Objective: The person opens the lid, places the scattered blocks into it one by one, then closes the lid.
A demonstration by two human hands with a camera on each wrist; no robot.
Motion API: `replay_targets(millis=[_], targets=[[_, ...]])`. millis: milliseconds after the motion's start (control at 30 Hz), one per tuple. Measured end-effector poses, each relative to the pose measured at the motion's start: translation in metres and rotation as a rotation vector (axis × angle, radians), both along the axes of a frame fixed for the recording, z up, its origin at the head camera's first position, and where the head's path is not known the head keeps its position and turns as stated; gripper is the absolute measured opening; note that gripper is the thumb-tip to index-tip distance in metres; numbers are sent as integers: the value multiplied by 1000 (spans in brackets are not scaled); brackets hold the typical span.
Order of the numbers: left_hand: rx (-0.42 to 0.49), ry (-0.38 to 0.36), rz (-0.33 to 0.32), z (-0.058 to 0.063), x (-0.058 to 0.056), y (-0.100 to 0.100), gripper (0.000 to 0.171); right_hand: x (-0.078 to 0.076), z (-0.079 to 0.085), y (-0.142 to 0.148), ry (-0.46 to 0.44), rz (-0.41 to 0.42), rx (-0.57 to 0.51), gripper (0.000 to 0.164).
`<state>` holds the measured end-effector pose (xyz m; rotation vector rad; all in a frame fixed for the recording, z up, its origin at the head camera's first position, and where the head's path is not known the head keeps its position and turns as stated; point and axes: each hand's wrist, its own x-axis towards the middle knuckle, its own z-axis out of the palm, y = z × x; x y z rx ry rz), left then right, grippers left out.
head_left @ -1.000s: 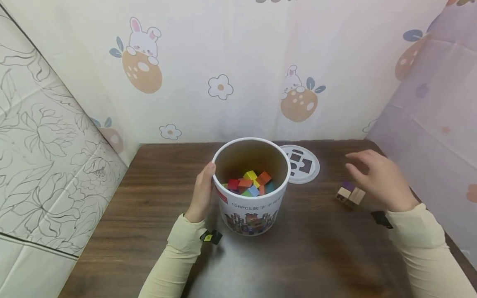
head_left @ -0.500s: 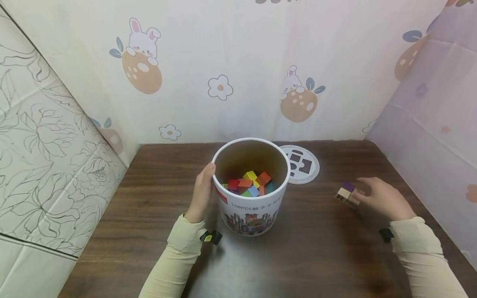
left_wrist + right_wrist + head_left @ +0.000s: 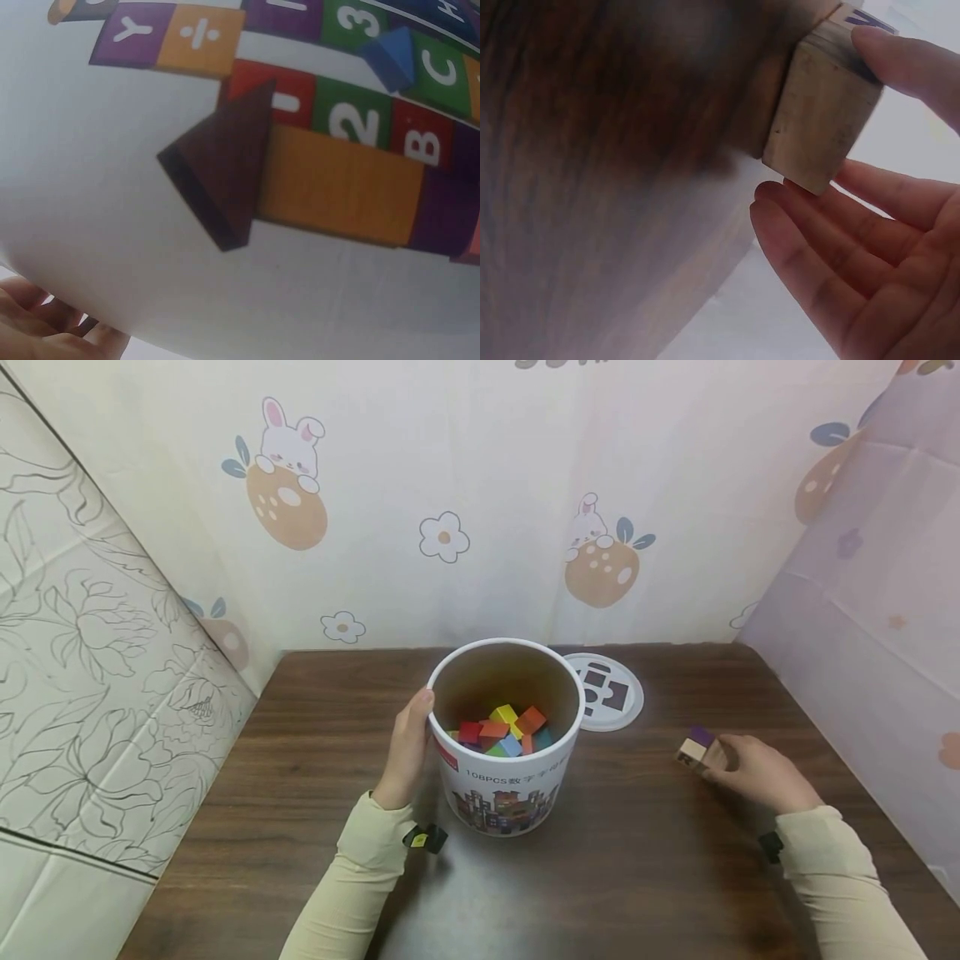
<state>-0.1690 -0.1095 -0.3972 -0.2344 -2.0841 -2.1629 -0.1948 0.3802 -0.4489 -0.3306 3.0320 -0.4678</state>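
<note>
A tall white bucket (image 3: 504, 785) with printed block pictures stands mid-table in the head view. My left hand (image 3: 405, 750) holds its left side, thumb at the rim; in the left wrist view the bucket's printed wall (image 3: 322, 300) fills most of the picture. Colored blocks (image 3: 495, 728) lie inside. At the right, my right hand (image 3: 768, 774) pinches a plain wooden block (image 3: 821, 116) between thumb and fingers, beside a block marked R (image 3: 692, 751) with a purple block (image 3: 702, 736) behind. The right wrist view shows the thumb near a purple letter.
A white round lid (image 3: 626, 702) with shaped cutouts lies flat behind the bucket to its right. The dark wooden table (image 3: 315, 710) meets a patterned cloth wall (image 3: 390, 585) at its back edge.
My right hand has come down toward the small group of blocks, and its thumb and fingers have closed on one. The left hand and bucket have stayed in place.
</note>
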Motion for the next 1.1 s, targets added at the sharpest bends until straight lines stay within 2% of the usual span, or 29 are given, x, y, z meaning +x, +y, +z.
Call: replay_targets(millis=[300,533,667,800,900,967,1100], targets=[[0,-15,-1,0,0,-1,54,-1,-3,0,13,-8,-11,76],[-5,-7,-1,0,0,-1,53,3,7,3,41,-6,-28,72],[-8,-4,6,0,0,-1,53,5,19,2,63,-15,-55,71],[-6,-5,11,1,1,-1,52,5,34,-7,117,-23,-93,60],[-8,-9,9,1,1,-1,52,5,47,-18,164,-28,-111,62],[-9,-12,12,1,1,0,51,6,57,-26,195,-30,-129,70],[-8,-13,7,0,0,0,51,6,78,-46,226,-11,-184,70]])
